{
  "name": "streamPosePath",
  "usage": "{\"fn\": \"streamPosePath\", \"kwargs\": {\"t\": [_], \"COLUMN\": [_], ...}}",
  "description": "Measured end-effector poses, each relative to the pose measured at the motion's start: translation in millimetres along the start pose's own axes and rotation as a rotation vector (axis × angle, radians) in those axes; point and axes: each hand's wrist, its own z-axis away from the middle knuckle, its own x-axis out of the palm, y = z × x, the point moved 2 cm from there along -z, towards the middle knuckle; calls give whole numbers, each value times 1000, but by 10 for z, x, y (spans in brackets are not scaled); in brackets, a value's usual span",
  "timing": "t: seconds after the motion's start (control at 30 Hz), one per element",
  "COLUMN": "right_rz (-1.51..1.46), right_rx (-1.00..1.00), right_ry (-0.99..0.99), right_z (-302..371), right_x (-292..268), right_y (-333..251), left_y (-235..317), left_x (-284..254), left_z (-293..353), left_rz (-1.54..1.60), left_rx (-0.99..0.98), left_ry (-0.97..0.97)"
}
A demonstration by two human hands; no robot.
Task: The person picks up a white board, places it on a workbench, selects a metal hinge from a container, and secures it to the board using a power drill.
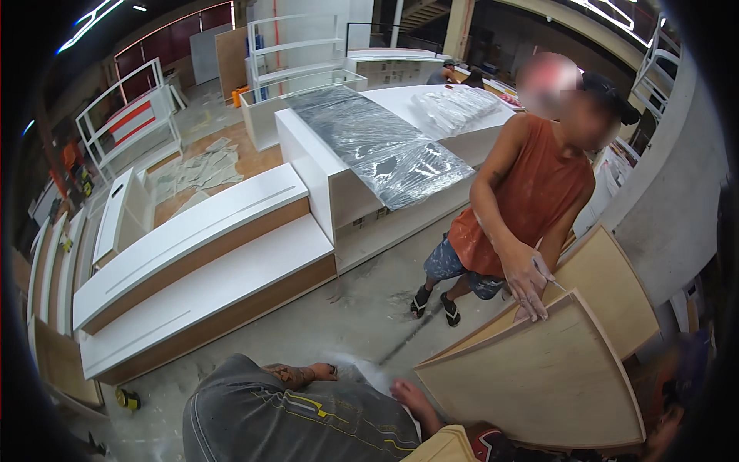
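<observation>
Beyond a bent leg in grey trousers (308,420), my left hand (323,372), with a tattooed forearm, is closed beside a small dark, blurred thing (350,374); what it grips is hidden. My right hand (413,399) comes up from the lower edge, fingers slightly apart with nothing visible in them. A pale, smeared shape (375,376) lies between both hands, too blurred to name. To the right stands a curved-edged plywood panel (531,373) with a raised rim. A co-worker in an orange sleeveless shirt (523,169) rests a dusty hand (530,281) on its top edge.
White stepped counters (208,266) stand at left, and a long cabinet (308,165) partly covered in plastic film (385,146) is behind. Another plywood panel (608,285) leans at right, near a second person (673,408). A yellow-black tape measure (128,398) lies on the floor.
</observation>
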Motion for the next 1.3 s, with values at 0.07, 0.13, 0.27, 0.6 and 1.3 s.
{"fn": "streamPosePath", "kwargs": {"t": [0.07, 0.13, 0.27, 0.6, 1.3], "right_rz": [-127, -122, -46, -1136, -498], "right_rx": [-203, -482, -1055, -1245, -1653], "right_ry": [-79, -180, -464, -608, -905], "right_z": [140, 661, 1735, 3070, 1628], "right_x": [50, 274, 634, 2246, 3504], "right_y": [-707, -1884, -3472, -4003, -4433], "left_y": [35, -40, -87, -88, -3158], "left_x": [-45, -17, -11, -627, -668], "left_z": [148, 265, 467, 526, 1375], "left_rz": [-33, -114, -81, 2, -86], "left_rx": [-48, -46, 16, 98, -236], "left_ry": [4, -82, 81, -27, -75]}}
